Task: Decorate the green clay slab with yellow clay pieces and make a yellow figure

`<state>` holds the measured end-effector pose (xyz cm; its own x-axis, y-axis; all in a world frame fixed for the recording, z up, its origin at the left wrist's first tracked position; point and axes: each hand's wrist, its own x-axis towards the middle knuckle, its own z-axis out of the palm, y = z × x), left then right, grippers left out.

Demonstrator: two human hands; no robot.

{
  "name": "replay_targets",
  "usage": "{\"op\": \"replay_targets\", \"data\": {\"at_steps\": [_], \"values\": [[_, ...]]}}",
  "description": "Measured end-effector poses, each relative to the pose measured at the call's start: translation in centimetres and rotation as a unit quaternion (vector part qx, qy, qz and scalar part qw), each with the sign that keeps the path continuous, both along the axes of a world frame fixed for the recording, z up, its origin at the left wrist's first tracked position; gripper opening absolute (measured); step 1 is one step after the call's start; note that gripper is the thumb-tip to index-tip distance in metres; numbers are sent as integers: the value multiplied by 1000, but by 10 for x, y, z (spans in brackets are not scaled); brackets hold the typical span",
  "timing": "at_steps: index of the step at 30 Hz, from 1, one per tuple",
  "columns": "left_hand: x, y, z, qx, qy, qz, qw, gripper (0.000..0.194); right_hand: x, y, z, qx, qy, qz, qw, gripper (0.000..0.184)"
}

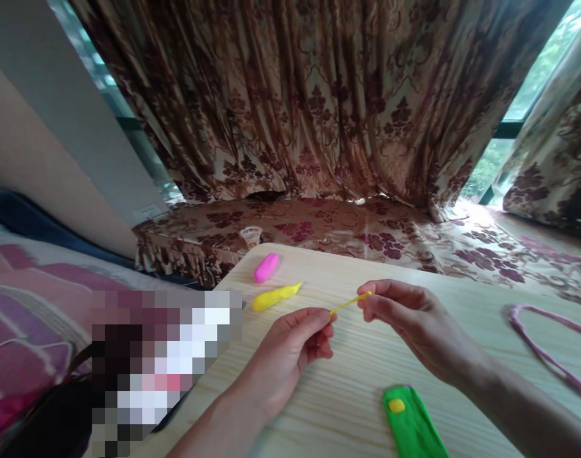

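Note:
A thin yellow strand of modelling clay (pixel 347 303) stretches between my two hands above the table. My left hand (pixel 297 346) pinches its lower left end between thumb and fingers. At the upper right end, my right hand (pixel 402 312) pinches it with the fingertips. Behind my left hand lies a larger yellow clay lump (pixel 275 297) with a tapered, pointed tip. A pink clay lump (pixel 266 268) rests farther back. Nearer me, below my right hand, is a flat green clay piece (pixel 414 423) bearing a small yellow clay patch (pixel 396 406).
The pale wooden table (pixel 338 407) has a pink cord loop (pixel 533 340) at its right. A clear plastic cup (pixel 251 236) stands beyond the far left corner, on a ledge with patterned cloth (pixel 309 222). A patterned curtain (pixel 290 95) hangs behind. Bedding (pixel 27 280) lies at left, beside a pixelated area.

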<state>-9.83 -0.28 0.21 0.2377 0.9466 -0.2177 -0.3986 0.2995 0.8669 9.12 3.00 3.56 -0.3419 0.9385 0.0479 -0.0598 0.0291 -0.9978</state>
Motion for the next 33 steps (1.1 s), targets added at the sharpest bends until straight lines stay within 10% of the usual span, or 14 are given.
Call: {"op": "replay_targets", "data": {"at_steps": [10, 25, 33], "values": [[-22, -11, 10, 26, -35, 29, 999, 20, -55, -1, 1, 277, -259, 30, 925, 14], [-15, -9, 10, 33, 72, -39, 996, 23, -26, -8, 14, 384, -340, 149, 846, 19], [-11, -12, 14, 44, 128, -38, 990, 20, -21, -18, 14, 370, -340, 141, 853, 19]]}}
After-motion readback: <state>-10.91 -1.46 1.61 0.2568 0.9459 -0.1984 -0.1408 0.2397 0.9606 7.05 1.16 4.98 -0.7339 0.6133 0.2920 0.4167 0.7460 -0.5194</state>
